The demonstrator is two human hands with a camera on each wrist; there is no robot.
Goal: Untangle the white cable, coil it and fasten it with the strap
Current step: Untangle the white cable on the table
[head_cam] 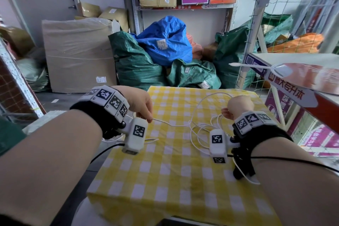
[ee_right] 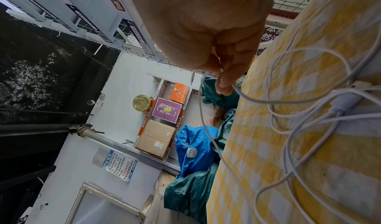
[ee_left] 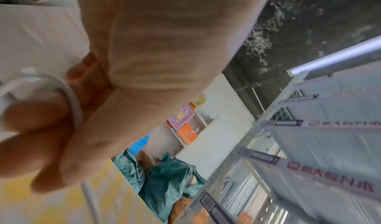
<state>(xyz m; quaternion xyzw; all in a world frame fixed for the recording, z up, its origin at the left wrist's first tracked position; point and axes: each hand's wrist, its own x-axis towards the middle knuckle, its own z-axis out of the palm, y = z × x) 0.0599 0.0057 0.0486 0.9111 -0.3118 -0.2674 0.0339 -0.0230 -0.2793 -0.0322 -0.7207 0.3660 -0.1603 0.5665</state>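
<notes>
Head view: the white cable (head_cam: 171,124) is pinched by the left hand (head_cam: 142,103) and the right hand (head_cam: 236,105), so the loose loops near the table's (head_cam: 165,180) right edge could be cinched into a knot if pulled apart.

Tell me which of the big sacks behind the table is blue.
The blue sack is the one on top of the pile in the middle; the sacks beside and below it are dark green.

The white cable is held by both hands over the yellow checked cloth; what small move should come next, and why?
Probably draw the hands apart a little. The left hand pinches the cable near one end and the right hand holds a strand above loose crossing loops on the cloth; gentle tension should show which loop to free first.
</notes>
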